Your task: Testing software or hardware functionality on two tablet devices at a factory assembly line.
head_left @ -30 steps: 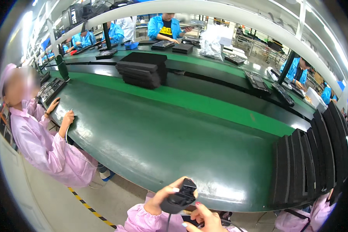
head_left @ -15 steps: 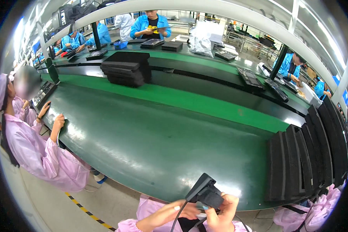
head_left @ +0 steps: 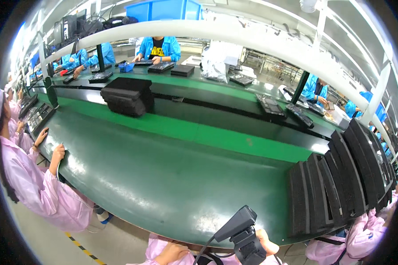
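Observation:
A black boxy device (head_left: 239,233) with a cable (head_left: 203,252) hanging from it is held up at the bottom edge, just in front of the near rim of the green conveyor belt (head_left: 163,176). My right hand (head_left: 264,240) grips the device from behind, its fingers partly hidden by it. My left hand (head_left: 171,252) sits lower left of the device with curled fingers, close to the cable; the frame edge cuts it off, so whether it holds anything is unclear. Both my sleeves are pink.
A row of black foam trays (head_left: 331,190) stands on edge at the belt's right end. A black stack (head_left: 127,95) rides on the far belt. A person in pink (head_left: 35,185) leans on the belt's left rim. People in blue (head_left: 159,47) work across.
The black device has moved right and lower in view and turned, with my right hand now behind it. My left hand has dropped away from it toward the bottom edge.

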`<state>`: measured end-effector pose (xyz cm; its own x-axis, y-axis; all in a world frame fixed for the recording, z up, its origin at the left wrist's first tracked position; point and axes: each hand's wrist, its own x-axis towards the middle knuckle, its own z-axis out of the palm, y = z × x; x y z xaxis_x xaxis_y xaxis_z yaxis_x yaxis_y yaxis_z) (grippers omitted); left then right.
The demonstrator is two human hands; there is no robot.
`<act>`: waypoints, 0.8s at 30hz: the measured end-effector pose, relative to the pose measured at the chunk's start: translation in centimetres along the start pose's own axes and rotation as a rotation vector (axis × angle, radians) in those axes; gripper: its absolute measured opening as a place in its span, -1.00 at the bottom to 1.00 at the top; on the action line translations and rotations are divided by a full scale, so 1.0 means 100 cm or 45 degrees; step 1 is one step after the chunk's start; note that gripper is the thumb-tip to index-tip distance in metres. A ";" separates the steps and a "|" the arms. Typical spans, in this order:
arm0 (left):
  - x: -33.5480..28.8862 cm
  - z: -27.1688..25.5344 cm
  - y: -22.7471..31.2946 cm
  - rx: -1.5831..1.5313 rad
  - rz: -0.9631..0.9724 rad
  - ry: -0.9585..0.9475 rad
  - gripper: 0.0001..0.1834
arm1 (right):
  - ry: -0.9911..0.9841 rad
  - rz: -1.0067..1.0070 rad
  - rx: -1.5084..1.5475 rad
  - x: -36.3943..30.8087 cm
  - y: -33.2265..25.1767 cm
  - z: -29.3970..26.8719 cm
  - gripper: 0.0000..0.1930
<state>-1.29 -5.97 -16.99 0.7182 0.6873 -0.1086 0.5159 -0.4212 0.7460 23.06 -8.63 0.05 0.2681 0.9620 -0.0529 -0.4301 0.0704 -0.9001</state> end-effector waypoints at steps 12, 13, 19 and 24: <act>0.015 -0.021 0.055 -0.093 -0.002 0.135 -0.83 | -0.686 -1.245 -0.929 0.010 -0.078 0.051 -0.90; 0.007 -0.010 0.028 0.085 0.046 0.170 -0.79 | -0.649 -1.106 -0.806 0.011 -0.074 0.057 -0.91; -0.013 -0.176 0.165 -0.657 -0.097 0.238 -0.73 | -0.558 -1.372 -0.929 0.007 -0.066 0.063 -0.91; 0.016 -0.177 0.194 -0.520 0.215 0.351 -0.44 | -0.443 -1.152 -1.006 0.006 -0.040 0.052 -0.71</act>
<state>1.63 -2.57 8.99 0.5976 0.7832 0.1718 0.1396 -0.3126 0.9396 20.46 -6.94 5.92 -0.0963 0.6786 0.7282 0.4566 0.6802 -0.5735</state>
